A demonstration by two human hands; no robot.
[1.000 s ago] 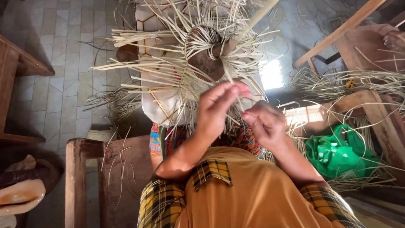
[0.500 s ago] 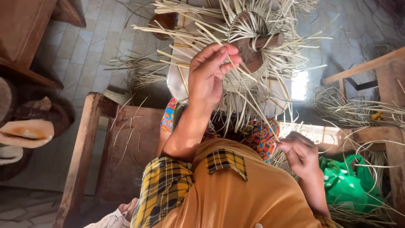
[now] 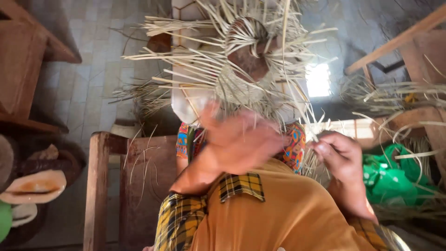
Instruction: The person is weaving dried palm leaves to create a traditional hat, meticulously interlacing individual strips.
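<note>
— What are we working on here?

— We are weaving the round pale straw basket with loose strips sticking out point(image 3: 241, 69). It sits on our knees, up in front of us, over a brown wooden block point(image 3: 248, 58).

— What is our left hand point(image 3: 237, 142) doing?

— It is blurry, so we cannot tell if it holds anything. It looks spread flat, just under the basket.

— And our right hand point(image 3: 341, 155)?

— It is down by our side with the fingers curled in. It seems to pinch some thin straw strips point(image 3: 313, 135) beside the green plastic bag point(image 3: 390, 174).

— So which step is this?

— We think we are picking a new strip. Next it needs lifting to the basket and tucking between the others, gently, so it does not snap.
</note>
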